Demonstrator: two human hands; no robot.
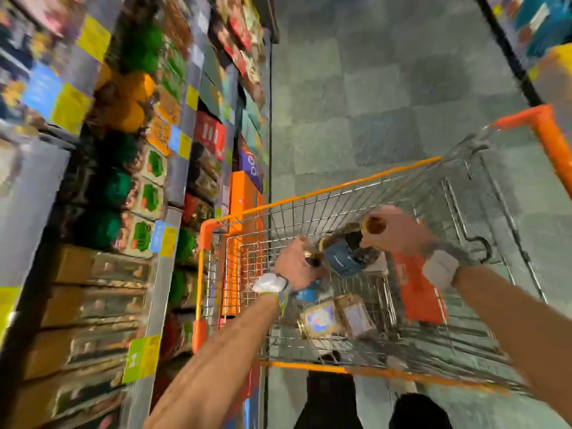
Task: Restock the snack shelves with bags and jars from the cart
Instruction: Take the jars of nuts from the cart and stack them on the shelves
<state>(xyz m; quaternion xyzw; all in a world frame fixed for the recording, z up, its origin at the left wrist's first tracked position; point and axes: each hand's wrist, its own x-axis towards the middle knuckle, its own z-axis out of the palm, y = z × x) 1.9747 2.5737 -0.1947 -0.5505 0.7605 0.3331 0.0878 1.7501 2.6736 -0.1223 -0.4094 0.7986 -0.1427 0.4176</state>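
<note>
Bags (pixel 318 317), two of them, lie nearest on the cart (pixel 205 236) floor, not yet shelved. Above them the left hand (pixel 295 264) curls round a dark jar (pixel 312 258), mostly hidden. The right hand (pixel 399 233) grasps a blue jar (pixel 343 257) by its lid end. Both jars hang over the cart, so restocking looks well advanced but unfinished. Shelves (pixel 158 292) beside it already look nearly full.

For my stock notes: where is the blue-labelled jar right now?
The blue-labelled jar is inside the cart, between the left hand and the right hand, centre of the head view.
</note>
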